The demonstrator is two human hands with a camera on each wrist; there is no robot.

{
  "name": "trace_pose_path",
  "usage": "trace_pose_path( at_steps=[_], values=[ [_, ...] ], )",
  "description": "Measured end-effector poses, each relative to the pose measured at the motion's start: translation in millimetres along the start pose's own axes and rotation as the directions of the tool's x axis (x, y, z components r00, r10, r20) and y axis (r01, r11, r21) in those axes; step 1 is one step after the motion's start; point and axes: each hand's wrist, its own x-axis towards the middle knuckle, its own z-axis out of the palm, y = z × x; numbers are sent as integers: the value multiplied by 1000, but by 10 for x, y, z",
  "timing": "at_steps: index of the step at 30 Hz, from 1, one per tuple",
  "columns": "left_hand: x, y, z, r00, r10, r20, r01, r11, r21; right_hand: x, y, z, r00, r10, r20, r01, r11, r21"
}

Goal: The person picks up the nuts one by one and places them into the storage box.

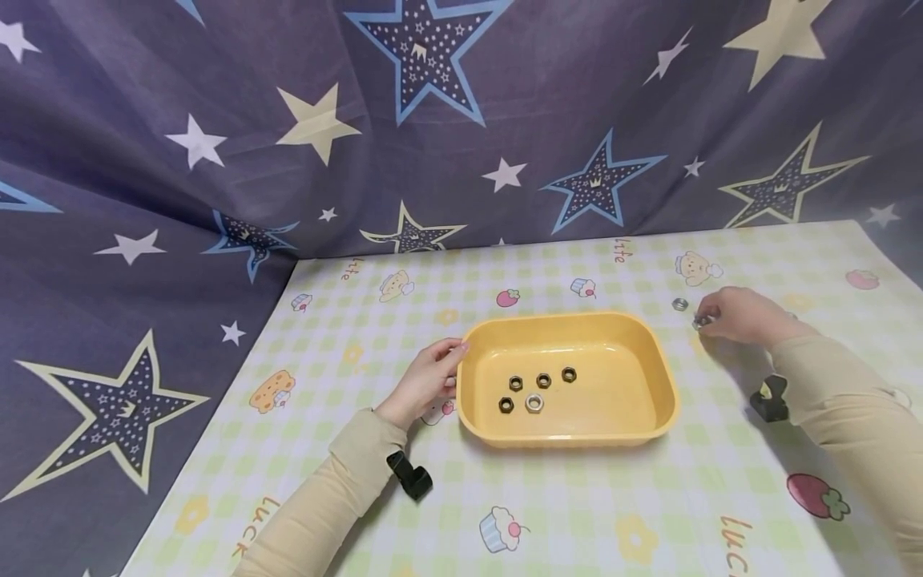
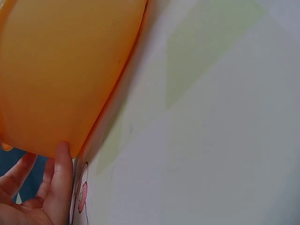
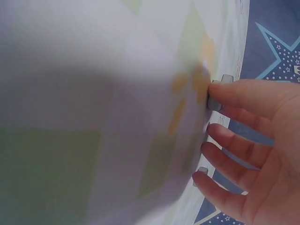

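My left hand is at the left end of a yellow tray, its fingertips at the rim and outer wall. In the left wrist view the thumb and fingers touch the tray's end from outside. Out to the right of the tray, my right hand pinches a silver hex nut low over the cloth, between thumb and forefinger. Another silver nut lies just left of that hand. Inside the tray sit several dark nuts and one larger silver nut, grouped toward the left half.
A checked tablecloth with cartoon prints covers the table. Close to the little finger in the right wrist view is another small grey metal piece. A dark curtain with stars hangs behind and along the left edge.
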Motion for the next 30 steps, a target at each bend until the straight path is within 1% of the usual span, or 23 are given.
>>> trace_pose_path(
  at_steps=[6,13,19,21,27,30],
  values=[
    [-13,6,2,1000,1,0,-1,1000,-10,-1,16,0,1000,-4,-2,4,1000,2],
    [1,-2,-3,1000,-4,3,4,1000,-17,-2,8,-8,1000,9,-11,-9,999,37],
    [-7,15,-14,1000,-16,21,16,1000,-21,0,14,-9,999,13,-36,-11,999,51],
    [-29,42,-14,999,-18,26,19,1000,-19,-6,14,-13,999,10,-46,-7,999,51],
    [-195,215,37,1000,-13,20,13,1000,-6,-27,14,-28,997,19,-70,-16,998,54],
    [-234,250,50,1000,-10,24,11,1000,-8,-40,18,-39,996,29,-79,-25,998,54]
  ],
)
